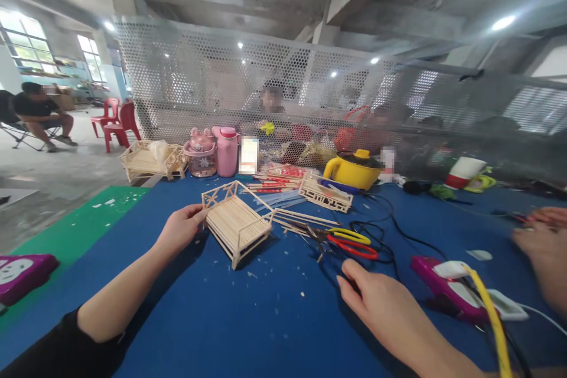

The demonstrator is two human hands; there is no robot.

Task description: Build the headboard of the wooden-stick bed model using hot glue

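My left hand (182, 229) pinches the left edge of a miniature bed frame (241, 218) built from thin wooden sticks. It has a slatted base, corner posts and rails, and sits tilted on the blue table. My right hand (381, 301) is at the right with nothing visible in it, thumb and forefinger a little apart; its other fingers are hidden underneath. Just beyond that hand lies a pair of scissors (352, 242) with red and yellow handles. Loose wooden sticks (305, 217) lie between the bed frame and the scissors.
A yellow pot (354, 170), a pink flask (227, 152), a pink jar (202, 156) and a second stick model (153, 160) line the back, before a perforated screen (212, 77). A purple power strip (447, 289) with cables lies right. Another person's hands (543, 242) are at far right.
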